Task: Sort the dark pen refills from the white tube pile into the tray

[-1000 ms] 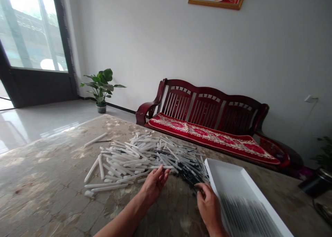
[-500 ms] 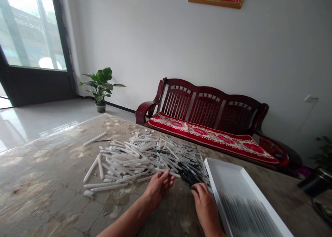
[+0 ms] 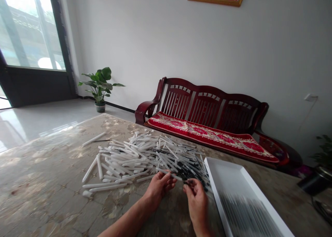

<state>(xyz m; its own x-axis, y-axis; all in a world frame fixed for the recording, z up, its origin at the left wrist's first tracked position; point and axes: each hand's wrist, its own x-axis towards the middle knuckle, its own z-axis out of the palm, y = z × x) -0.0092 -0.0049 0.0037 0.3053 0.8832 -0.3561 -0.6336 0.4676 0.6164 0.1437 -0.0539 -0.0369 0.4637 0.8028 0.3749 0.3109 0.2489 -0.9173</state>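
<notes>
My left hand (image 3: 161, 185) is closed on a slim white pen-like tube (image 3: 176, 177), pinched between thumb and fingers with its end pointing right. Close beside it, my right hand (image 3: 196, 195) pinches a small dark stick-like piece (image 3: 187, 182) near that end of the tube. Whether the two touch I cannot tell. Behind both hands lies a heap of white tubes (image 3: 135, 157), with black slender pieces (image 3: 193, 171) mixed in at its right side. A white open box (image 3: 221, 206) right of my right hand holds a row of thin greyish sticks (image 3: 246, 214), blurred.
The patterned tabletop (image 3: 52, 192) carries everything; a stray white tube (image 3: 93, 139) and a thin dark stick (image 3: 102, 140) lie at its far left. Beyond the table stand a red wooden bench (image 3: 197, 102) and a potted plant (image 3: 100, 86). A dark container (image 3: 315, 181) is at right.
My right hand has moved left and up from the black pieces beside the box, and now has a small dark piece at its fingertips. My left hand stays almost still with the white tube.
</notes>
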